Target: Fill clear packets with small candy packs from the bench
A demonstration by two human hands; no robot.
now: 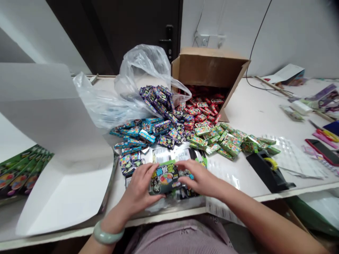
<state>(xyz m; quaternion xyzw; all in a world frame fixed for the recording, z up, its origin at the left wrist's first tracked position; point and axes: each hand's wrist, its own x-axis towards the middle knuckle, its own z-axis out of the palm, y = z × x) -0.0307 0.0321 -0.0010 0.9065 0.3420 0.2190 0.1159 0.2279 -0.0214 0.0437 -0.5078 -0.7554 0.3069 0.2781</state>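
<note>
Currently left hand [137, 190] and right hand [199, 178] both close on box [164, 178], one per end, long axis crosswise, tilted slightly; box pile [169, 130] at 12 o'clock.

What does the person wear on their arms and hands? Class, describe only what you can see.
The left hand and right hand are bare, without gloves, and no sleeves cover the forearms. A thick, smooth, pale green bangle circles the left wrist. Finely striped mauve clothing shows below.
</note>
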